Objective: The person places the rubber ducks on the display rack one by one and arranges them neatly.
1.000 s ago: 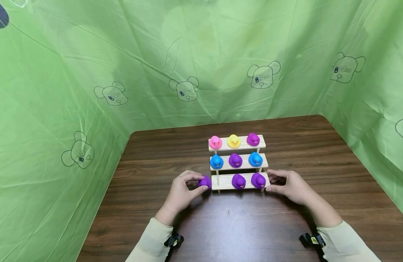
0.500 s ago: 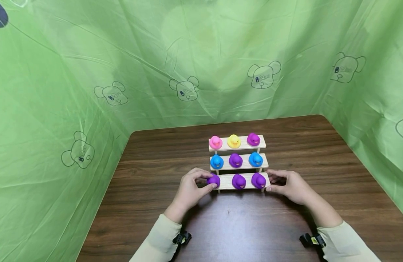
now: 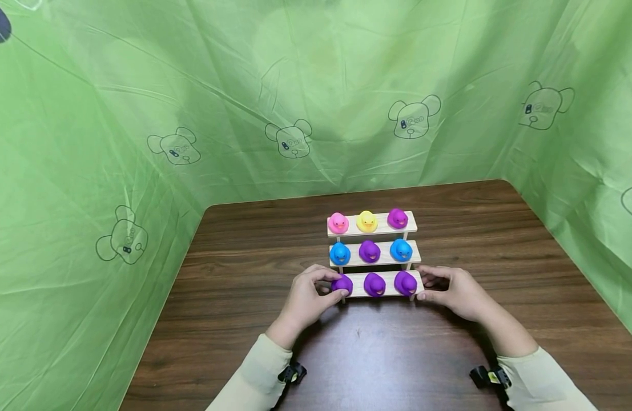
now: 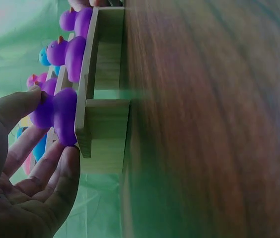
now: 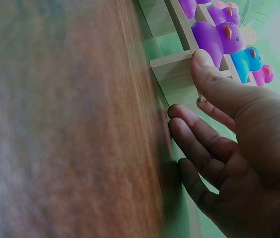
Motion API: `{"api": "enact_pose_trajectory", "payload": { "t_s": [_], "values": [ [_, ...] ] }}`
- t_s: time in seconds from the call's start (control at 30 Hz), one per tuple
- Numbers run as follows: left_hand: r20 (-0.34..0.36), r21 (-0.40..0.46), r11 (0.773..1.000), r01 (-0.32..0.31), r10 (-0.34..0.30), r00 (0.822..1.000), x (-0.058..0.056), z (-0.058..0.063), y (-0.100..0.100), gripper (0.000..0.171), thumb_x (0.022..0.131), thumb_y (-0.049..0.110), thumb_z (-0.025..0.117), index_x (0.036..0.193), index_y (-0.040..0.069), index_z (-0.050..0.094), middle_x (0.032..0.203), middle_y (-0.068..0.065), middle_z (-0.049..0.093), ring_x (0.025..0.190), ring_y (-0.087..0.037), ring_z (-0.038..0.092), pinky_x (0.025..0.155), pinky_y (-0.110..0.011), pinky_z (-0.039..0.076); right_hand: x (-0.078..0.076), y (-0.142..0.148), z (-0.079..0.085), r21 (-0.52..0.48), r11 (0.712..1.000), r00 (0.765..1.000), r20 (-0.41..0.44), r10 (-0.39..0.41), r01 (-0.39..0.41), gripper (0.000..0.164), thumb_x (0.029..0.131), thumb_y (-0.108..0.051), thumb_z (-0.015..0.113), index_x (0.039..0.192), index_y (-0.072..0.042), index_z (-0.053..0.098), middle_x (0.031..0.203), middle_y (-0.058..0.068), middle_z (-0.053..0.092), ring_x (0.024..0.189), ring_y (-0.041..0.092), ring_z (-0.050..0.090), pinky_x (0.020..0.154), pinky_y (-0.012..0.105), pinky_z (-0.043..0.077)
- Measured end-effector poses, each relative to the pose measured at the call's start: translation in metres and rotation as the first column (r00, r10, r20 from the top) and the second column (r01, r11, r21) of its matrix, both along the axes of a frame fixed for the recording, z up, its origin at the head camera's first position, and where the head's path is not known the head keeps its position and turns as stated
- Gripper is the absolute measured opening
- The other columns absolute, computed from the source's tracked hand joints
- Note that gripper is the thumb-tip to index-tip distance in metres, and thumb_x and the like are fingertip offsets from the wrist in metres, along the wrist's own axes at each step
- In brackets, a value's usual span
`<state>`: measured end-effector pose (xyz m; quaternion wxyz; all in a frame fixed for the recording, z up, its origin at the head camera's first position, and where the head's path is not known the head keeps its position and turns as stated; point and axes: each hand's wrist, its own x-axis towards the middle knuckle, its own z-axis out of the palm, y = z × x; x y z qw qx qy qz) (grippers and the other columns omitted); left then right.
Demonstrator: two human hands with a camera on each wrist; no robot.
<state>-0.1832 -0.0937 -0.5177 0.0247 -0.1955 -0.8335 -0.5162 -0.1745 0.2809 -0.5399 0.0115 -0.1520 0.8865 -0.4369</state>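
Note:
On the left end of the wooden stand's lowest shelf sits a purple rubber duck, pinched by my left hand. In the left wrist view the thumb is at the head of this duck and fingertips are at its base, right at the board. Two more purple ducks, one in the middle and one on the right, share that shelf. My right hand grips the shelf's right end, its thumb on the front edge and the index finger behind, partly hidden.
Blue, purple and blue ducks fill the middle shelf. Pink, yellow and purple ducks stand on the top one. Beneath is a brown wooden table; green sheeting surrounds it.
My left hand has moved right, carrying the purple duck from beside the stand onto the left end of the lowest shelf. The right hand has stayed at the stand's right end.

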Motion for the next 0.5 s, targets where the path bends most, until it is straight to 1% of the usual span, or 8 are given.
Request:
{"api": "enact_pose_trajectory", "payload": {
  "t_s": [0.17, 0.4, 0.5],
  "values": [
    [0.007, -0.020, 1.000, -0.007, 0.007, 1.000, -0.0007, -0.0003, 0.0017, 0.027, 0.083, 0.021, 0.093, 0.106, 0.013, 0.080, 0.110, 0.006, 0.071, 0.097, -0.012, 0.070, 0.077, -0.034, 0.064, 0.0000, 0.0001, 0.0002, 0.000, 1.000, 1.000, 0.005, -0.002, 0.002, 0.063, 0.083, -0.027, 0.091, 0.134, 0.002, 0.068, 0.099, 0.000, 0.076, 0.095, 0.024, 0.073, 0.085, 0.039, 0.061],
    [0.002, -0.037, 0.999, -0.010, 0.010, 1.000, -0.0009, -0.0008, 0.0037, 0.027, 0.083, 0.022, 0.092, 0.106, 0.014, 0.080, 0.108, 0.006, 0.071, 0.096, -0.015, 0.069, 0.076, -0.035, 0.064, 0.0002, 0.0000, 0.0000, -0.008, 1.000, 1.000, 0.002, 0.001, -0.001, 0.063, 0.083, -0.027, 0.091, 0.134, 0.002, 0.068, 0.099, 0.001, 0.077, 0.095, 0.025, 0.073, 0.085, 0.040, 0.061],
    [0.001, -0.045, 0.999, -0.010, 0.010, 1.000, -0.0009, -0.0011, 0.0038, 0.027, 0.083, 0.022, 0.093, 0.105, 0.014, 0.080, 0.108, 0.007, 0.071, 0.096, -0.014, 0.069, 0.076, -0.035, 0.064, 0.0003, -0.0001, 0.0000, -0.008, 1.000, 1.000, -0.001, 0.004, -0.004, 0.063, 0.083, -0.027, 0.091, 0.135, 0.002, 0.068, 0.100, 0.001, 0.077, 0.095, 0.025, 0.073, 0.085, 0.040, 0.061]
  ]
}}
